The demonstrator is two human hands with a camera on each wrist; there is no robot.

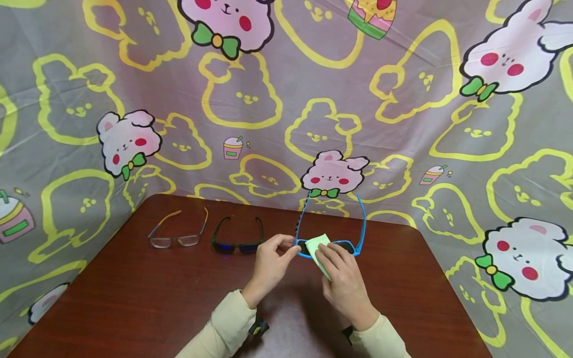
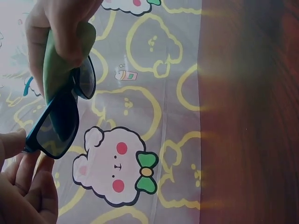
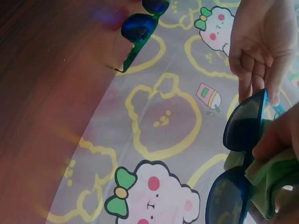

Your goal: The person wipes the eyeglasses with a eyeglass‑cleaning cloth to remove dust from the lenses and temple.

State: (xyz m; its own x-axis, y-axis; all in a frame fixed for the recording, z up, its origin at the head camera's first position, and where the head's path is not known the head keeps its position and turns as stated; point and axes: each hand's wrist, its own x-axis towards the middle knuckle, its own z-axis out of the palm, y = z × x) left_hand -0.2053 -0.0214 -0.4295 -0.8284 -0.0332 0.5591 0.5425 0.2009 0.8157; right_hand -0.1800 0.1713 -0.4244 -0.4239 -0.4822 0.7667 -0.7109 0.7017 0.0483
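Blue-framed sunglasses [image 1: 362,226] with dark lenses are held up above the table, their arms pointing away from me. My left hand [image 1: 272,261] pinches the frame at its left corner between thumb and fingers. A folded light green cloth [image 1: 319,244] is in my right hand [image 1: 346,278], whose fingers press it on the frame near the bridge and the left lens. In the left wrist view, the cloth [image 2: 56,74] wraps over the middle of the sunglasses [image 2: 58,126]. The right wrist view shows both dark lenses [image 3: 243,126] and the cloth bunched under the right fingers.
To the left on the brown table [image 1: 147,298] lie clear-lensed glasses [image 1: 174,242] with orange-tipped arms. Beside them are dark sunglasses [image 1: 236,247] with blue-tinted lenses. A grey cartoon-print cloth [image 1: 268,114] hangs behind and along both sides of the table.
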